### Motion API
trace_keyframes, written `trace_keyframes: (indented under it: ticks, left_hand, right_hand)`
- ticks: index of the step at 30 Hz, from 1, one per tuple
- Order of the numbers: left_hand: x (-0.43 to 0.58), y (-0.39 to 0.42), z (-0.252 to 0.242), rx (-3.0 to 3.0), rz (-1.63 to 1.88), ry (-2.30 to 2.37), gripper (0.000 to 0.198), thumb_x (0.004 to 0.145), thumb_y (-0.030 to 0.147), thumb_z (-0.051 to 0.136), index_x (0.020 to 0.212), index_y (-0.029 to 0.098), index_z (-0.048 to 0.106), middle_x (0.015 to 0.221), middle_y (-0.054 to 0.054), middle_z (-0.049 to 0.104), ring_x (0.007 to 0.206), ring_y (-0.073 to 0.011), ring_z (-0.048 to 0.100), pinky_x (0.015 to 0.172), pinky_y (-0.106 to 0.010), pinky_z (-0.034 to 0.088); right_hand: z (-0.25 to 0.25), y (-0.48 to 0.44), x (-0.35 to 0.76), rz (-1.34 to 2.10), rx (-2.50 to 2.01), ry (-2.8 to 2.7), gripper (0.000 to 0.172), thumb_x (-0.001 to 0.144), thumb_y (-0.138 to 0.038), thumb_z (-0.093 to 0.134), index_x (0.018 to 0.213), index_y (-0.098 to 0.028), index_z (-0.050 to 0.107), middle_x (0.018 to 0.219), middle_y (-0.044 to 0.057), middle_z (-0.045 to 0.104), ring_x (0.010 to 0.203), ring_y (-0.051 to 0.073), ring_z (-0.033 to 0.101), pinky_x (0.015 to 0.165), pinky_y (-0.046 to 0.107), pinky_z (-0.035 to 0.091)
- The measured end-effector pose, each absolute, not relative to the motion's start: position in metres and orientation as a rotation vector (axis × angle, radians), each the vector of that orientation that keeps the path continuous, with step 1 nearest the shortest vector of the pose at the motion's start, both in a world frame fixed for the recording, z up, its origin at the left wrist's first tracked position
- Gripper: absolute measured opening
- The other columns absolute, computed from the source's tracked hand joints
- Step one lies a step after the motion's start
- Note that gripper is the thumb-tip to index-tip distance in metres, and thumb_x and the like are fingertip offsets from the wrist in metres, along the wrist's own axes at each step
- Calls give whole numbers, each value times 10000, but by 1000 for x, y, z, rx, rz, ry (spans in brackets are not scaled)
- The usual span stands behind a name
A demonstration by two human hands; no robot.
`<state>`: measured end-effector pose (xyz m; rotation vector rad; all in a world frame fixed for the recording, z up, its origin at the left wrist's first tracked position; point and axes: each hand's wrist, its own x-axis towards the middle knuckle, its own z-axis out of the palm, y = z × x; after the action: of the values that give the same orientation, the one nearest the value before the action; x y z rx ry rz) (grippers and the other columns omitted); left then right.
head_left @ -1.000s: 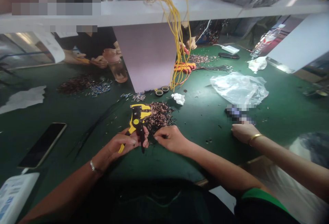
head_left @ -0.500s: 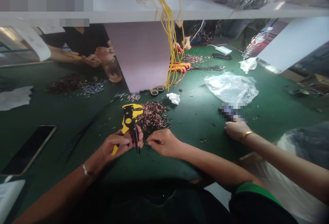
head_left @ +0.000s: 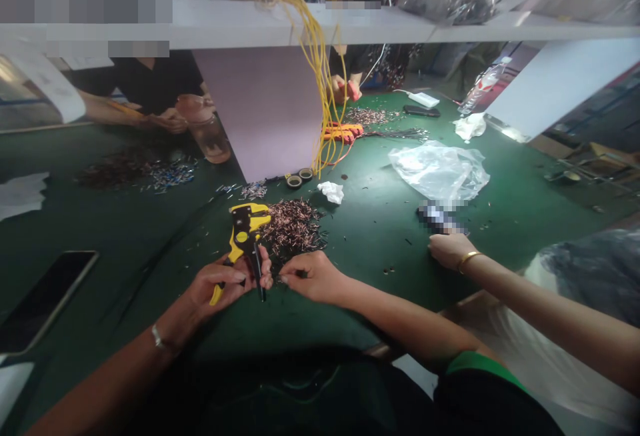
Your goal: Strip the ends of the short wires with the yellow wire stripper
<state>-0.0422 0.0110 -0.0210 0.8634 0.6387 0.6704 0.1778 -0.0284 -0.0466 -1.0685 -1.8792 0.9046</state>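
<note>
Closer together than a moment earlier: right hand and left hand. Right hand's fingertips pinched almost shut, anything thin between them too small to tell. Left hand firmly closed round the handles of a yellow-and-black wire stripper, head up toward twelve o'clock. Heap of copper-ended wire pieces just beside the stripper at two o'clock. Co-worker's bangled hand well off at three o'clock.

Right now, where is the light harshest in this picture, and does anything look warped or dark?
In the head view, glare whitens the crumpled plastic bag and the green workbench beside it; the white shelf looks slanted from wide-angle distortion; the bottom edge falls into deep shadow.
</note>
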Motion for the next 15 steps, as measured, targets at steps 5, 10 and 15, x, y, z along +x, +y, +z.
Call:
trace_keyframes:
  ticks: [5, 10, 15]
  left_hand:
    - [-46, 14, -28, 676, 599, 559, 400, 607, 148, 655, 1005, 184, 671, 879, -86, 696, 763, -247, 629, 761, -418, 535]
    - [-49, 16, -36, 686, 592, 523, 339, 639, 135, 645, 975, 167, 674, 873, -90, 690, 767, -236, 626, 729, -391, 524]
    - [-49, 15, -33, 761, 571, 512, 254, 668, 158, 634, 917, 159, 678, 794, -86, 672, 772, -252, 633, 709, -382, 511]
  right_hand:
    - [-47, -29, 179, 932, -1045, -1890, 137, 825, -161, 615, 821, -152, 752, 732, 41, 750, 633, 136, 665, 639, 239, 520]
    - [-47, -29, 180, 858, -966, -1943, 159, 849, -159, 592, 818, -154, 747, 769, 56, 758, 684, 143, 687, 685, 240, 528]
    - [-49, -28, 181, 842, -980, -1965, 158, 846, -141, 594, 802, -166, 744, 768, 41, 759, 681, 131, 685, 682, 223, 521]
